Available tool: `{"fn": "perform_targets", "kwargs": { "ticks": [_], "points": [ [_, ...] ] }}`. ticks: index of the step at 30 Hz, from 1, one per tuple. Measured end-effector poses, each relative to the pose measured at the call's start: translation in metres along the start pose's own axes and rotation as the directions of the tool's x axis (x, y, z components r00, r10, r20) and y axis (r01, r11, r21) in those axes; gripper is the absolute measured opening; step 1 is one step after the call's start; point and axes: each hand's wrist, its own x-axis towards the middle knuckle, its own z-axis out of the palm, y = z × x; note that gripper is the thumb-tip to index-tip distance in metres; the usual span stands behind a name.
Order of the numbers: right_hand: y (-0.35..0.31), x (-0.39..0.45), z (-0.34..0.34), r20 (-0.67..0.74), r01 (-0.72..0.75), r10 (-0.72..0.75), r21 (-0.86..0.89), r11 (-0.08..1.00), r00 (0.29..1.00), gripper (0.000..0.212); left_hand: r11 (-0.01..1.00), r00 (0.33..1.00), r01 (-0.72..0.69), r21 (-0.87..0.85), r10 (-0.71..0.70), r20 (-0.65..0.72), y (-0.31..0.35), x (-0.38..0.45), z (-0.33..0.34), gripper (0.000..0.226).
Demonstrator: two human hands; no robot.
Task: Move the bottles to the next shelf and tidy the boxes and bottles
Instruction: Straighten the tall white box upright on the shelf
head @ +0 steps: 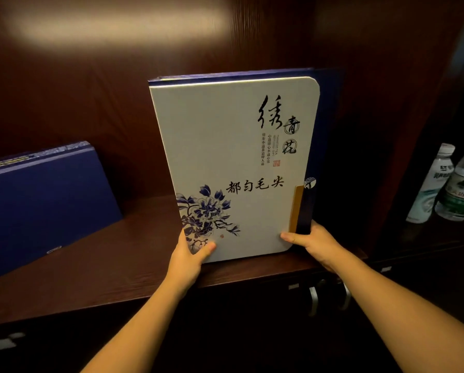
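A large flat white gift box [225, 146] with blue flower print and black calligraphy stands upright on the dark wooden shelf [134, 265], leaning slightly back. My left hand [190, 254] grips its lower left corner. My right hand [311, 240] holds its lower right edge by the blue spine. A dark blue flat box [42, 200] leans against the back wall at the far left. Two clear plastic water bottles [452, 184] stand in the neighbouring compartment on the right.
A vertical wooden divider [403, 130] separates this shelf from the right compartment. Below the shelf are cabinet doors with metal handles [312, 300]. Bare shelf surface lies between the two boxes.
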Motion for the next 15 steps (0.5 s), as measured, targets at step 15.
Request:
{"fn": "perform_targets", "kwargs": {
  "ticks": [15],
  "points": [
    [-0.006,-0.106,0.081,-0.499,-0.128,0.197,0.169,0.977,0.844,0.071,1.000,0.984,0.028,-0.005,-0.028,-0.175,-0.022,-0.049,-0.192,0.091]
  ]
}}
